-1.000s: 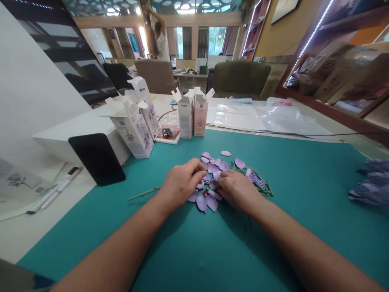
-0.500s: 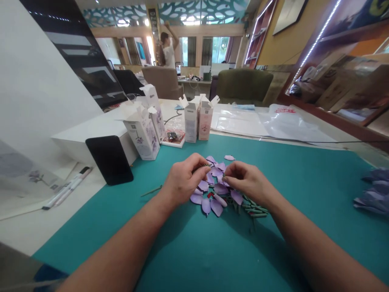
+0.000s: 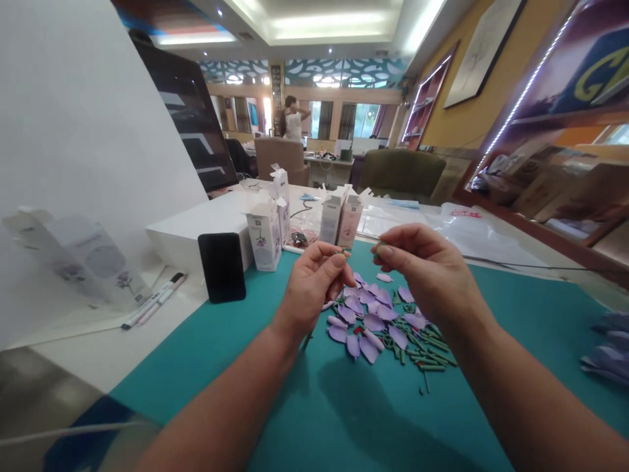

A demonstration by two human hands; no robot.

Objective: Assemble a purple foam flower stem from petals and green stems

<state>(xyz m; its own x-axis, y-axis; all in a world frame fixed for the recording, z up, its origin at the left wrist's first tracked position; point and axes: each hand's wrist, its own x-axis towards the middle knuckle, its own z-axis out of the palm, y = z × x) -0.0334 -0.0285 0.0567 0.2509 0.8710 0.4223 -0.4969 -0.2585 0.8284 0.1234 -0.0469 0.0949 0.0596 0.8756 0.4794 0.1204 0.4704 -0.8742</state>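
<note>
My left hand (image 3: 314, 285) and my right hand (image 3: 422, 272) are raised above the teal mat (image 3: 515, 308), fingertips facing each other. Each hand is closed in a pinch on a tiny piece, too small to name. A thin green stem seems to hang below the left hand. Under the hands lies a pile of purple petals (image 3: 371, 318) mixed with small green stem pieces (image 3: 425, 351).
Several opened white flower-kit boxes (image 3: 265, 239) stand at the mat's far edge, next to a black phone (image 3: 222, 267) leaning on a white box. Pens (image 3: 152, 300) lie at the left. More purple pieces (image 3: 607, 351) lie at the right edge. A person stands far back.
Both hands rose off the petal pile to a pinch in mid-air. The camera tilted upward, so the table slid lower in view.
</note>
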